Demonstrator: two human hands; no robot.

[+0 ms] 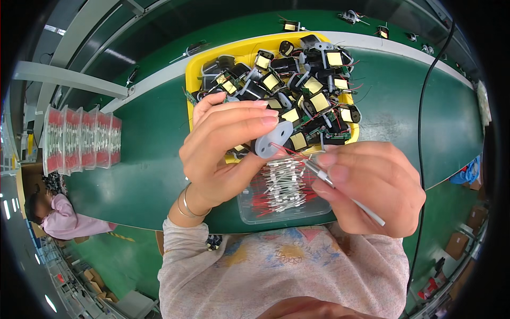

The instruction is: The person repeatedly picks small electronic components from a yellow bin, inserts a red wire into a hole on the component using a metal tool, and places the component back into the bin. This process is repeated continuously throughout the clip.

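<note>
My left hand point(223, 149) grips a small black coil part with a round grey flange point(273, 141) and a yellow taped face, held above the near edge of a yellow tray point(240, 53). Thin red wires run from the part toward my right hand point(372, 186). That hand pinches a thin white sleeve tube point(350, 199) on a red wire between thumb and forefinger, just right of the part. Under both hands lies a clear plastic tray point(249, 210) with several red wires in white sleeves.
The yellow tray is heaped with several black coil parts point(297, 80) with yellow tape. Clear packs of red parts point(79, 138) stand at the left on the green bench point(149, 154). A black cable point(422, 133) hangs at the right. Another person in pink point(58, 218) sits at lower left.
</note>
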